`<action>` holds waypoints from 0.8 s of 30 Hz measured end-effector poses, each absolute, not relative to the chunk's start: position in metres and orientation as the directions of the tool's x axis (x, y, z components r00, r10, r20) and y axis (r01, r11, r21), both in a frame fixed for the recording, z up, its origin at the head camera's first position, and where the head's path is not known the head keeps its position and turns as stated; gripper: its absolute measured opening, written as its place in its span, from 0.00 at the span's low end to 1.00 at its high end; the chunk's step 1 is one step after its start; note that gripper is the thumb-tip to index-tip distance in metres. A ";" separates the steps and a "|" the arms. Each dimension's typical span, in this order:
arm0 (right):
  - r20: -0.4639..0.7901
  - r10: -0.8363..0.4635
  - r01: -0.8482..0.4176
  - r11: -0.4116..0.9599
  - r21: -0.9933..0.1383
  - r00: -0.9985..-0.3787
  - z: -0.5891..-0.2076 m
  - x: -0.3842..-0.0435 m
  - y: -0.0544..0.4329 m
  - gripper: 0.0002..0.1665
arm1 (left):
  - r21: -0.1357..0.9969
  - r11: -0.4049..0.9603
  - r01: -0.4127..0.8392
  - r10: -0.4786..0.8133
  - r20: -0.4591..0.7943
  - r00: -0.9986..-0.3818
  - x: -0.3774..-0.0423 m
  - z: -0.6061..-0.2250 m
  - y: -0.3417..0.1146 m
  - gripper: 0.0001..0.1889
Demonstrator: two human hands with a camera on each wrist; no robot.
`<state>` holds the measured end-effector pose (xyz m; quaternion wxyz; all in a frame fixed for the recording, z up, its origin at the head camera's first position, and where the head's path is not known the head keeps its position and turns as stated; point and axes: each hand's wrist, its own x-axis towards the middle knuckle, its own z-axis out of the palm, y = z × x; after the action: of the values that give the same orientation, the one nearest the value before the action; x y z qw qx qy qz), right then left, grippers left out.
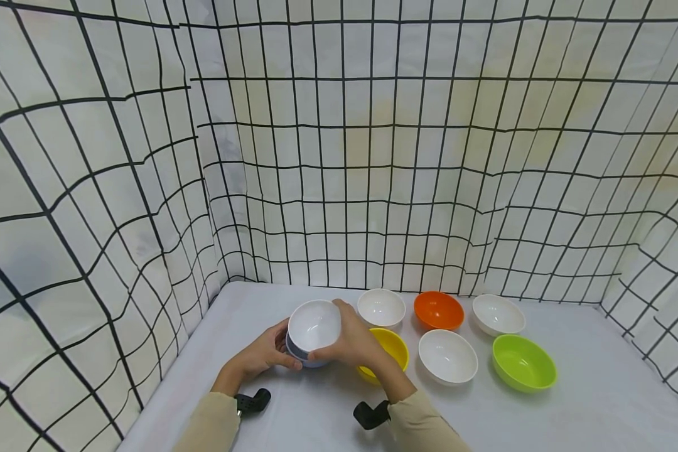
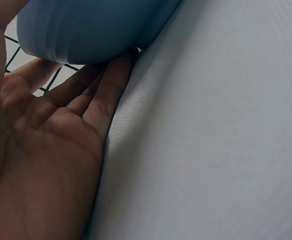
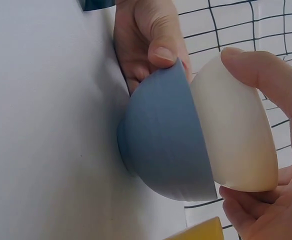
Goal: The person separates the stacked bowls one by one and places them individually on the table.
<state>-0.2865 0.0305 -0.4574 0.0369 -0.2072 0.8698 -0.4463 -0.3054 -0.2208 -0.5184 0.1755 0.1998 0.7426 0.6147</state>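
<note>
In the head view my right hand point(image 1: 351, 337) grips a small white bowl point(image 1: 314, 323), thumb and fingers on opposite sides of it. That bowl sits just over the mouth of a blue bowl point(image 3: 161, 135), partly inside its rim in the right wrist view. My left hand point(image 1: 264, 353) holds the blue bowl from the left, its thumb at the rim. In the left wrist view, the left fingers point(image 2: 106, 100) reach under the blue bowl's side, close along the white tabletop point(image 2: 211, 130).
Right of my hands stand a yellow bowl point(image 1: 392, 347), an orange bowl point(image 1: 438, 310), a green bowl point(image 1: 523, 363) and white bowls at the back point(image 1: 381, 307), front point(image 1: 448, 356) and right point(image 1: 498, 314). Padded walls with black netting point(image 1: 344, 150) enclose the table.
</note>
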 end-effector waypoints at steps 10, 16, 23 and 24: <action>0.154 -0.367 -0.315 0.434 -0.844 -0.917 -0.454 -0.277 0.043 0.66 | 0.979 0.183 0.094 0.511 -0.013 -0.859 -0.308 -0.518 -0.219 0.58; 0.152 -0.369 -0.310 0.418 -0.854 -0.917 -0.455 -0.273 0.047 0.65 | 0.970 0.201 0.134 0.494 0.017 -0.870 -0.309 -0.518 -0.217 0.55; 0.184 -0.388 -0.346 0.403 -0.847 -0.903 -0.454 -0.272 0.049 0.59 | 0.955 0.248 0.162 0.447 0.035 -0.894 -0.308 -0.514 -0.216 0.54; 0.190 -0.391 -0.352 0.400 -0.846 -0.900 -0.453 -0.272 0.050 0.59 | 0.951 0.261 0.166 0.441 0.036 -0.897 -0.308 -0.514 -0.216 0.54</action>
<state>-0.2718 0.0500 -0.4531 0.0194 -0.2223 0.8363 -0.5008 -0.3080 -0.2159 -0.5138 0.1192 0.1933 0.7851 0.5763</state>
